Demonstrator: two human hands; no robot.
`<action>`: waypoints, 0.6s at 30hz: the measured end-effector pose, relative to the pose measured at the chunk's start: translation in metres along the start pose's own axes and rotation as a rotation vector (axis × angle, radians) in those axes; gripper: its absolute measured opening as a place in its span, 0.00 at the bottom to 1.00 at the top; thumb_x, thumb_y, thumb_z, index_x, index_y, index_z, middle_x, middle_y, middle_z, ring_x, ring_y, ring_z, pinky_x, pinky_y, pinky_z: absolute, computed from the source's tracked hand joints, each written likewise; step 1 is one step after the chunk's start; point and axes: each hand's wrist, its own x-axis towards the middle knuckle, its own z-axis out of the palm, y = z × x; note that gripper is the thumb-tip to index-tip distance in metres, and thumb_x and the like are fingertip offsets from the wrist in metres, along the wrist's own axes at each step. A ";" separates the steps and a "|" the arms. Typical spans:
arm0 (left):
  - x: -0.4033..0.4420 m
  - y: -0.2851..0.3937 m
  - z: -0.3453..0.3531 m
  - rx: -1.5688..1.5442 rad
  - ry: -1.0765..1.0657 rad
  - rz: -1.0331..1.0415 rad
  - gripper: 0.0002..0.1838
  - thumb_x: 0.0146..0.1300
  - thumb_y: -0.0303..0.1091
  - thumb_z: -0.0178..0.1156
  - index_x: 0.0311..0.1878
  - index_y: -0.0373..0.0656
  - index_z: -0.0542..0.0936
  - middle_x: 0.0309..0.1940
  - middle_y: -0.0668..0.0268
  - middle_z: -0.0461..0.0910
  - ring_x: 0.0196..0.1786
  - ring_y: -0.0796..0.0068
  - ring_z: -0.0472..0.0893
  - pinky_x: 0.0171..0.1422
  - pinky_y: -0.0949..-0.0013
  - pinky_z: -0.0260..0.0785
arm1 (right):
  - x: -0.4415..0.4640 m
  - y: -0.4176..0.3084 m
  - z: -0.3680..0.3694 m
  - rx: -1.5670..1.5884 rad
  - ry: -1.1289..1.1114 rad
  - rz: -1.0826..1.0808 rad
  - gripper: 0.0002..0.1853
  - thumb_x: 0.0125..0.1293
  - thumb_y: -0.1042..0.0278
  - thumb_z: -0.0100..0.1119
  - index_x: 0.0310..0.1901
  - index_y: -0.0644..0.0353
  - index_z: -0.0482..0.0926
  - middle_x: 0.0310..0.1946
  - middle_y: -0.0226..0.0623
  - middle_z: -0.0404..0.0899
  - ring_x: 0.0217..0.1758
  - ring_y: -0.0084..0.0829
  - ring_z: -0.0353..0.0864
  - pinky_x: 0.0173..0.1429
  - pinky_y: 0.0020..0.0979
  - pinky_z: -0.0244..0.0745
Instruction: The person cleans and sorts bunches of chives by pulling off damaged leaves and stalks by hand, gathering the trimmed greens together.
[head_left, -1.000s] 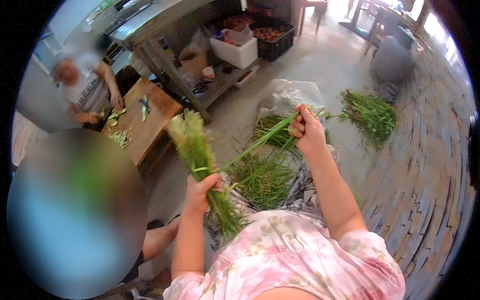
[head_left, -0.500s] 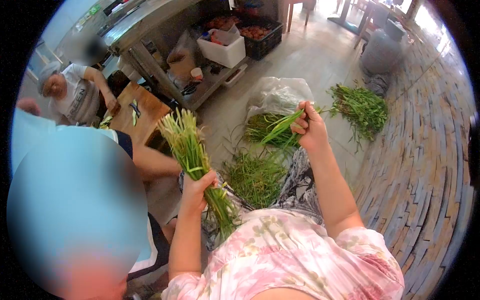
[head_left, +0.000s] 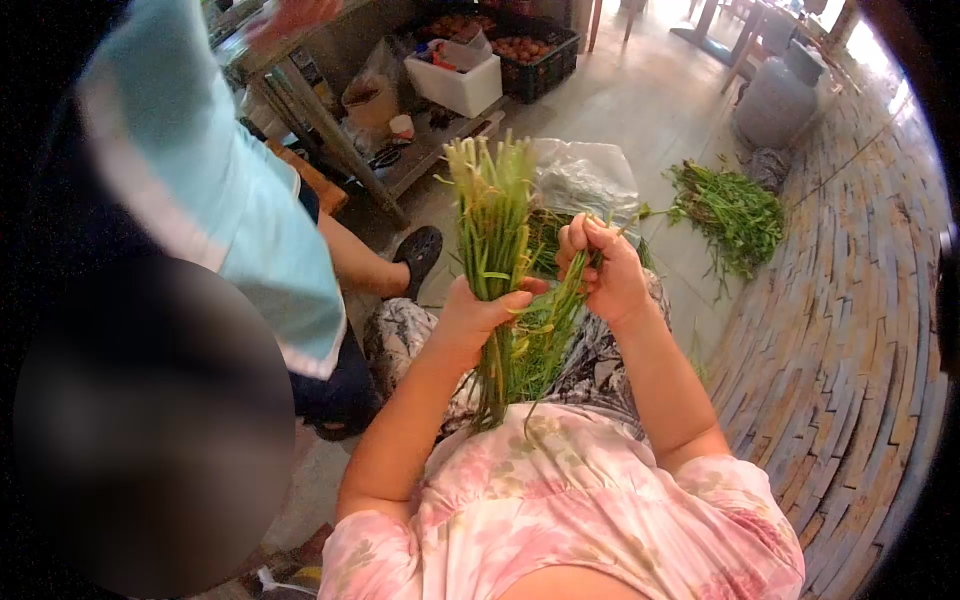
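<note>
My left hand (head_left: 474,318) is wrapped round a thick bunch of long green stalks (head_left: 495,220), held upright before my body with the pale cut ends up. Beside it, my right hand (head_left: 614,275) pinches a few thin green stalks (head_left: 568,300) between thumb and fingers; they hang down towards the bunch. Between my knees lie loose green trimmings (head_left: 543,355), partly hidden by the hands and stalks. A clear plastic bag (head_left: 590,172) rests on the floor just beyond my right hand, with more greens by it.
A heap of leafy greens (head_left: 730,218) and a grey gas cylinder (head_left: 778,100) stand to the right. A co-worker in a light blue garment (head_left: 260,230) is close on my left. Ahead are a low shelf (head_left: 425,160), a white box (head_left: 462,85) and a black crate (head_left: 540,75).
My left hand has brought the bunch right and more upright. My right hand has come lower and nearer to it. The co-worker in light blue has moved, now standing with one foot showing by my knee.
</note>
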 end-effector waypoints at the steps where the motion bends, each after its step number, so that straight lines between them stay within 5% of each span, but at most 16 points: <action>1: 0.001 -0.003 0.002 -0.038 -0.003 -0.003 0.17 0.50 0.29 0.64 0.44 0.38 0.76 0.39 0.64 0.80 0.37 0.77 0.79 0.37 0.74 0.71 | 0.000 0.000 0.001 -0.029 -0.004 0.011 0.10 0.64 0.60 0.47 0.28 0.55 0.67 0.24 0.26 0.64 0.16 0.15 0.55 0.16 0.19 0.49; 18: 0.010 -0.019 0.009 -0.012 0.055 0.128 0.18 0.49 0.25 0.65 0.46 0.40 0.77 0.39 0.70 0.79 0.39 0.80 0.76 0.44 0.75 0.68 | -0.015 0.010 0.012 -0.730 0.013 0.029 0.13 0.68 0.57 0.48 0.33 0.58 0.74 0.22 0.20 0.67 0.19 0.11 0.57 0.22 0.17 0.53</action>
